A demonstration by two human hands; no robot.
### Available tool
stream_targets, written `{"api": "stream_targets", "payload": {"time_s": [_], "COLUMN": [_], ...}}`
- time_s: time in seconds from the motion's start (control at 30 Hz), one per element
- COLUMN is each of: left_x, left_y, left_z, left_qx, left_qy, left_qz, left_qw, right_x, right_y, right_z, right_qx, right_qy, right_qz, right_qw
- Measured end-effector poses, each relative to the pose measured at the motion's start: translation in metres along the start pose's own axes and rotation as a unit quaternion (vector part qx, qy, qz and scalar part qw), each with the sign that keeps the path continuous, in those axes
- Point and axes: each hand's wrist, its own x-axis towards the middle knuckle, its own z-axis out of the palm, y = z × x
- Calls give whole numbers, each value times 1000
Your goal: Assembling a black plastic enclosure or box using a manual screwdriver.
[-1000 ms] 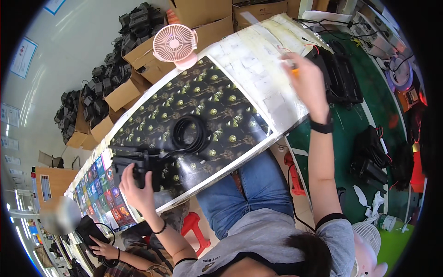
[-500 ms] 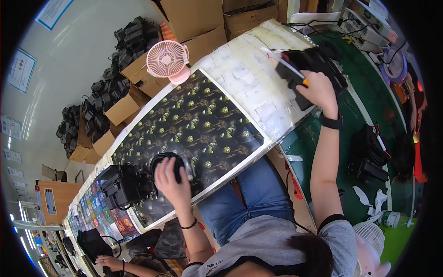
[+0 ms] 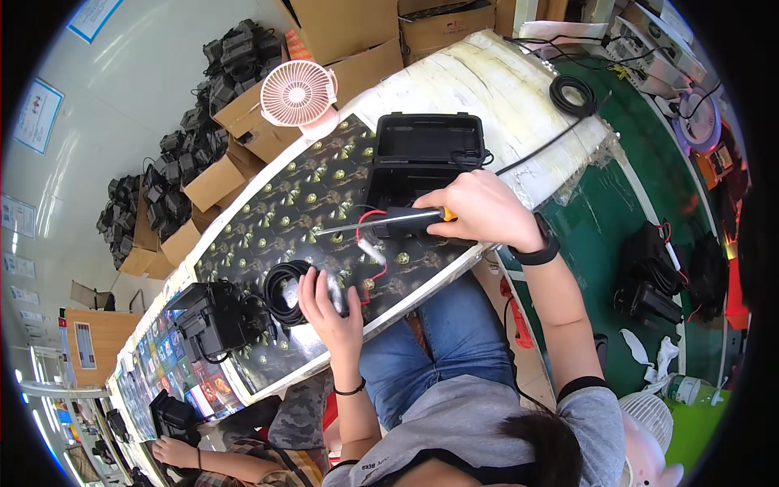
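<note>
My right hand (image 3: 487, 211) is closed around the yellow handle of a screwdriver (image 3: 377, 221), whose metal shaft points left across the dark patterned mat (image 3: 268, 211). Just beyond it lies an open black plastic box (image 3: 428, 140), lid tipped back. A black block (image 3: 406, 227) sits under the shaft, by my fingers; whether they also grip it is hidden. Red wire and a white connector (image 3: 372, 251) trail from there onto the mat. My left hand (image 3: 331, 312) is open, fingers spread beside a coiled black cable (image 3: 280, 296). Another black box (image 3: 209, 321) stands left of that coil.
A pink fan (image 3: 299, 96) stands at the mat's far edge. From the open box, a cable runs right to a coil (image 3: 572, 96) on the white table covering. Black units (image 3: 649, 276) lie on the green surface at right. At lower left, a co-worker's hand (image 3: 174, 453) touches a black box (image 3: 172, 415).
My right hand has come left from the table's right side with the screwdriver, and the black box now lies open on the mat. My left hand has slid slightly right off the coiled cable.
</note>
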Motion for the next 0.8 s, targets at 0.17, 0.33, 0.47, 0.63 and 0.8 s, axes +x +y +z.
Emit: {"api": "stream_targets", "payload": {"time_s": [0.17,0.33,0.47,0.63,0.8], "left_x": [14,55,74,48,15], "left_y": [12,47,72,59,49], "left_z": [4,12,27,41,21], "left_qx": [-62,-81,-47,-31,-9], "left_qy": [5,-54,-112,-107,-23], "left_qz": [52,174,188,144,141], "left_qw": [997,980,975,983,990], "right_x": [2,-21,-46,-46,-28], "right_y": [15,72,133,128,113], "right_z": [-19,-37,-27,-30,-12], "right_qx": [212,80,-195,46,158], "right_qy": [8,255,273,137,5], "right_qz": [8,162,286,433,397], "right_qw": [977,950,898,890,904]}}
